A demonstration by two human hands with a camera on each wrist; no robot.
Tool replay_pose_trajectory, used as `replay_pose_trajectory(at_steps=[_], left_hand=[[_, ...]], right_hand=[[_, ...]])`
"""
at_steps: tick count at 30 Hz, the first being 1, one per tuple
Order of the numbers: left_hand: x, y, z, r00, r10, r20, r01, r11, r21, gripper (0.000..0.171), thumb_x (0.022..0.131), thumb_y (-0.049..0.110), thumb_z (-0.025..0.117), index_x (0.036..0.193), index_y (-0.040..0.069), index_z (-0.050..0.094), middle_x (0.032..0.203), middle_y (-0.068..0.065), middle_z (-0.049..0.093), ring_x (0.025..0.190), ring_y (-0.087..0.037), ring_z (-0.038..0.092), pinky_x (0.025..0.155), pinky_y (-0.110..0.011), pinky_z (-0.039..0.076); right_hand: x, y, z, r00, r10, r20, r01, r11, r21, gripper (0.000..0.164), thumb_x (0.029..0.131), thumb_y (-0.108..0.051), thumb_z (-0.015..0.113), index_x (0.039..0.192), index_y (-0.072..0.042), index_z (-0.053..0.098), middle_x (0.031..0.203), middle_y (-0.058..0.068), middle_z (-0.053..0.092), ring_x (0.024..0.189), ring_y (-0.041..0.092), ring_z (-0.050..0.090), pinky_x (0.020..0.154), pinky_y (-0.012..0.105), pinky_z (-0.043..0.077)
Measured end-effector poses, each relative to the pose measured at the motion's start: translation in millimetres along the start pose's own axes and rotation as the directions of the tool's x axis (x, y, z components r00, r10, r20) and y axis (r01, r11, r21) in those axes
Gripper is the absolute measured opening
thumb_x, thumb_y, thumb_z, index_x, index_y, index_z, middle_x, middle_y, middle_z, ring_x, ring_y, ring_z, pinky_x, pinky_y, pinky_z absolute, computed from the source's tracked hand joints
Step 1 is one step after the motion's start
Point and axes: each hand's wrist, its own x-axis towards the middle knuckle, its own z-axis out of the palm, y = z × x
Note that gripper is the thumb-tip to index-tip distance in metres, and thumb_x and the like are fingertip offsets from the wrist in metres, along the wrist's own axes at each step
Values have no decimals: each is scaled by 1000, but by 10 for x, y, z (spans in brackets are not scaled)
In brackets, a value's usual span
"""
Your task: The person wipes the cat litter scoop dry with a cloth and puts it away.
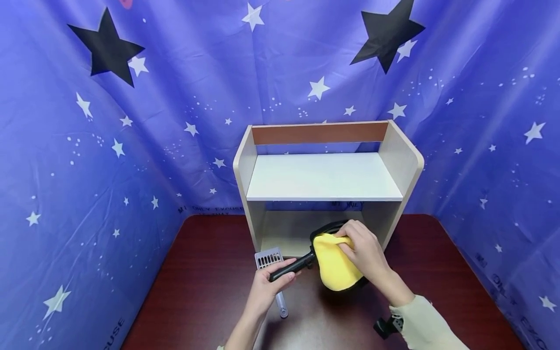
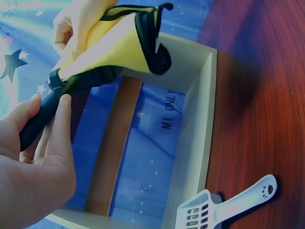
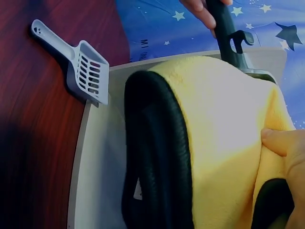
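My left hand (image 1: 269, 287) grips the black handle (image 1: 295, 266) of a pan-like thing whose rounded dark rim (image 1: 328, 227) shows behind a cloth. In the right wrist view a small hook sticks out from that handle (image 3: 223, 28). A fuzzy yellow cloth (image 1: 334, 265) with black edging lies over most of the pan-like thing and hides it. My right hand (image 1: 365, 245) pinches a fold of this cloth between thumb and fingers. Beyond the left hand lies a grey slotted litter scoop (image 1: 269, 255), partly covered by that hand in the head view.
A pale two-level shelf unit (image 1: 323, 177) with a brown back rail stands at the rear of the dark red wooden table (image 1: 197, 291). Blue star-printed curtain (image 1: 175, 97) surrounds the table. The scoop's slotted head rests by the shelf's front edge.
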Motion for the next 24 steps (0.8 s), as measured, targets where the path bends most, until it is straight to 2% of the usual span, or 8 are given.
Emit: replay_pose_trajectory(at_steps=[7,14,18,24], left_hand=[[-9,-33,10,999,36,15,-36,999,9,45,90,2,69,130,-13,57,115,-21,72,102,-14,73,91,-24,57],[-14,-39,32,1000,3,22,-4,999,33,45,89,2,70,130,-10,59,118,-28,68,103,-15,73,92,-23,57],[-9,-34,32,1000,-9,18,8,999,32,45,89,1,69,131,-11,57,120,-32,66,102,-14,73,91,-23,57],[-12,-52,18,1000,-8,25,8,1000,18,45,90,2,68,132,-12,56,116,-20,72,102,-10,72,91,-23,57]], right_hand=[[-28,-9,63,999,22,-29,-24,999,-42,29,69,10,77,87,-9,64,87,1,63,80,13,53,67,20,40],[-84,-5,79,995,78,-59,-82,994,-68,29,68,9,77,85,-9,63,85,1,63,78,14,55,65,21,41],[-99,7,88,993,99,-69,-105,991,-87,29,67,8,79,85,-9,63,83,1,63,77,14,55,64,22,42],[-110,30,99,989,120,-82,-128,987,-97,28,67,7,79,84,-10,64,81,1,62,75,14,55,62,26,44]])
